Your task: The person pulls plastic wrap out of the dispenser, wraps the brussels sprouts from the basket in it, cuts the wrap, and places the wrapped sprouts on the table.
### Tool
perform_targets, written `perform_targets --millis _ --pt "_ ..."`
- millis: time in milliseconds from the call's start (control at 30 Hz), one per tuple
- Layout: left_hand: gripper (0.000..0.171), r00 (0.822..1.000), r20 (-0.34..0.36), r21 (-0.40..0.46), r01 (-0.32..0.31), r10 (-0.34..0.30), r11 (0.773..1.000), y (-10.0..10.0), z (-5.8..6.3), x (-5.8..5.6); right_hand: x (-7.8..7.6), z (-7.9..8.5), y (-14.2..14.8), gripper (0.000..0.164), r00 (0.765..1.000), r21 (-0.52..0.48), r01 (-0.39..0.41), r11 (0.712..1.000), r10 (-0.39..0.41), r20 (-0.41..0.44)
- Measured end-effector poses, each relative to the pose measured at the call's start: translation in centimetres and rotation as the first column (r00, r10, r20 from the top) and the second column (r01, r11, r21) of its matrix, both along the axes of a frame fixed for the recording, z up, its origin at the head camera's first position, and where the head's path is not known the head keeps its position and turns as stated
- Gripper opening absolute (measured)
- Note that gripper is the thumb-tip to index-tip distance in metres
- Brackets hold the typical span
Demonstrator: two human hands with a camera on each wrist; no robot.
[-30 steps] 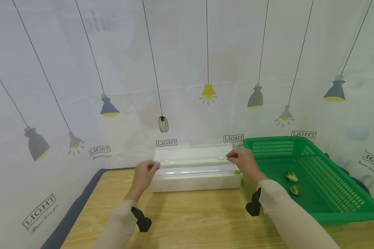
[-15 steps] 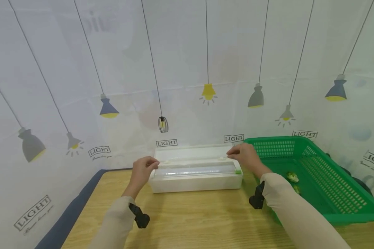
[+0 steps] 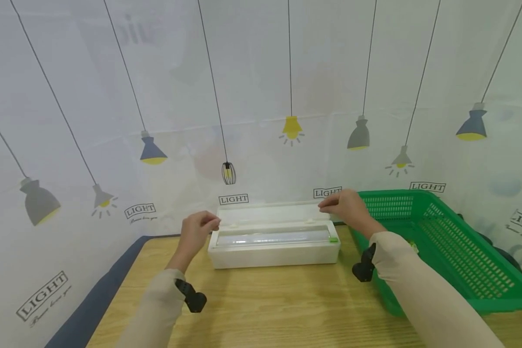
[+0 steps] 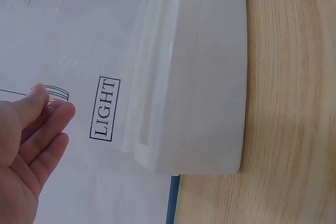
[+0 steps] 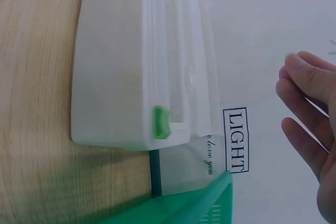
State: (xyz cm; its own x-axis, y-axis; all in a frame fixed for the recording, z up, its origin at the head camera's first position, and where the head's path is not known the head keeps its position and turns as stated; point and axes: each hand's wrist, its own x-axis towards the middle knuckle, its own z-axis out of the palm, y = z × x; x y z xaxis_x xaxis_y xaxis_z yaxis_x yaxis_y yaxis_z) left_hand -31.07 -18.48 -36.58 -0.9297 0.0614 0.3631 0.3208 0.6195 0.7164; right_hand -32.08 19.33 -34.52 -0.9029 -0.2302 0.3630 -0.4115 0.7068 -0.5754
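Count one left hand (image 3: 195, 237), one right hand (image 3: 347, 211); see one white box (image 3: 274, 257) between and below the fingers, one green tab (image 3: 333, 239) below the right ones, one green basket (image 3: 506, 305) to their right, two black wrist cameras (image 3: 196, 302) behind the fingers, eight whole printed lamps (image 3: 292, 124) beyond them.

Both hands rose and drifted slightly outward: the left hand (image 3: 195, 237) lifted off to the left, while the right hand (image 3: 345, 208) uncovered the right end of the white dispenser box (image 3: 274, 258). The right sleeve (image 3: 430, 285) shifted across the green basket (image 3: 387, 205), leaving only a sliver of the small leafy vegetables (image 3: 413, 246) showing.
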Motion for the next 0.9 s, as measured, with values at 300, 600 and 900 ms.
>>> perform_targets --millis 300,600,900 --pt "0.011 0.999 0.034 0.003 0.002 -0.002 1.000 -0.1 1.4 0.1 -0.1 1.4 0.2 0.009 1.000 -0.018 -0.027 0.999 0.027 -0.006" --pt "0.012 1.000 0.014 -0.042 0.011 -0.011 0.999 -0.3 3.1 0.2 0.0 2.9 0.4 0.009 0.998 0.006 -0.054 0.998 0.055 -0.028" --pt "0.012 1.000 -0.020 -0.082 0.015 -0.017 0.997 -0.3 4.8 0.5 0.1 4.4 0.5 0.010 0.998 0.008 -0.065 0.998 0.065 -0.022"
